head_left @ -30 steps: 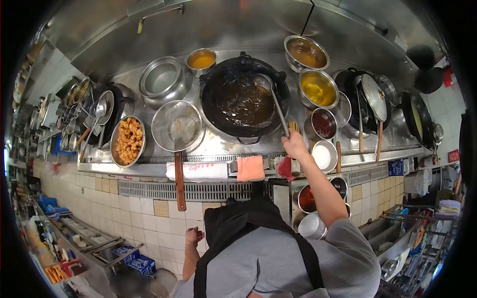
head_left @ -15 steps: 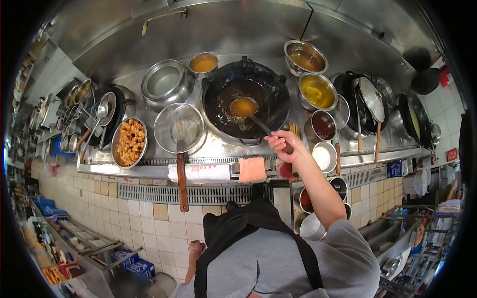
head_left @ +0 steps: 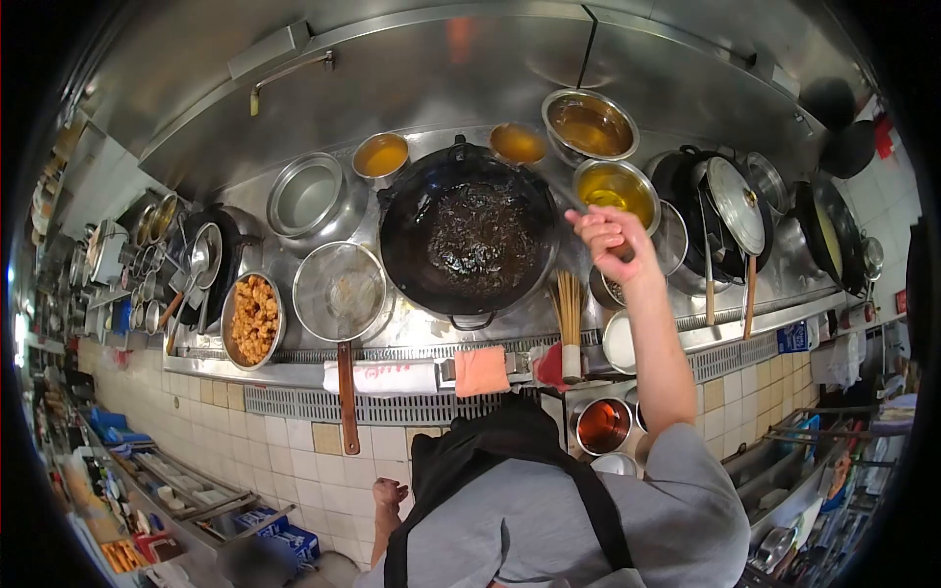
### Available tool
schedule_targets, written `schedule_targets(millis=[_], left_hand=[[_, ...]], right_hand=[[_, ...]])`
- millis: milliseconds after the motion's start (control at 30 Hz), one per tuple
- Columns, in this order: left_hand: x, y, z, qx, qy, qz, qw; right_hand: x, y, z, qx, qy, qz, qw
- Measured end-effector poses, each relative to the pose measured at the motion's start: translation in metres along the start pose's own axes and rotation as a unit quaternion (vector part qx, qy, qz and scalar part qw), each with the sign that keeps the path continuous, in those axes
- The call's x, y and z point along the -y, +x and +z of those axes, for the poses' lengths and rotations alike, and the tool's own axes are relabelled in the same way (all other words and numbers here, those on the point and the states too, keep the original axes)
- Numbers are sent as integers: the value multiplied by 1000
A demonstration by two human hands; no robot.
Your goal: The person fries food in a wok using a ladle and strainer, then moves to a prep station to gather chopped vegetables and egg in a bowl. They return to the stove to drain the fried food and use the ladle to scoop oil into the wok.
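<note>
My right hand (head_left: 610, 245) is closed around the handle of a ladle. The ladle bowl (head_left: 517, 144), full of amber oil, is over the back right rim of a black wok (head_left: 407, 255), near a steel bowl (head_left: 591, 124) of similar liquid. Dark, rippling oil (head_left: 480, 240) covers the wok's bottom. Under my right wrist is a steel pot of yellow oil (head_left: 616, 186). My left hand (head_left: 389, 492) hangs low beside the black apron (head_left: 480, 436), fingers curled, with nothing visible in it.
A wire strainer (head_left: 340, 291) lies left of the wok, its wooden handle past the counter edge. Fried pieces fill a steel bowl (head_left: 253, 321). A bamboo brush (head_left: 569, 323), folded cloths (head_left: 480, 370) and a lidded wok (head_left: 735, 206) are also around.
My right hand has lifted the ladle of oil out of the wok toward the back right. The wok holds less oil. My left hand stays low at my side.
</note>
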State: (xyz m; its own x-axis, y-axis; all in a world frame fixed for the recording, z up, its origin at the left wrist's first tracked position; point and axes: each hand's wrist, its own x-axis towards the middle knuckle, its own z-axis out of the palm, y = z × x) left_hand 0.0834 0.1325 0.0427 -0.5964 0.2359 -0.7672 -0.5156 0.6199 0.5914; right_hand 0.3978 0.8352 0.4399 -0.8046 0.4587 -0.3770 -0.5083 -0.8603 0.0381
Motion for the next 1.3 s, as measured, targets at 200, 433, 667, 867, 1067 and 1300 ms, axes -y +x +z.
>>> schedule_targets(millis=[200,433,667,867,1067,1300], left_hand=[[-58,-51,35,-47,91,-40,994],[-71,-88,47,-18,123,-88,988],[13,-61,5,118,284,97,947],[4,-43,-6,131,293,96,942],[-14,-32,-25,40,-37,-127,990],[49,-17,-72,107,169,21,980]], right_hand=[[105,28,-4,-83,-155,-132,976],[162,83,-44,-402,-786,-208,420],[31,56,-57,-304,-655,-365,588],[-65,26,-61,-131,-362,-158,909],[-139,36,-135,-232,-852,-270,383],[-195,15,-130,-279,-582,-109,756]])
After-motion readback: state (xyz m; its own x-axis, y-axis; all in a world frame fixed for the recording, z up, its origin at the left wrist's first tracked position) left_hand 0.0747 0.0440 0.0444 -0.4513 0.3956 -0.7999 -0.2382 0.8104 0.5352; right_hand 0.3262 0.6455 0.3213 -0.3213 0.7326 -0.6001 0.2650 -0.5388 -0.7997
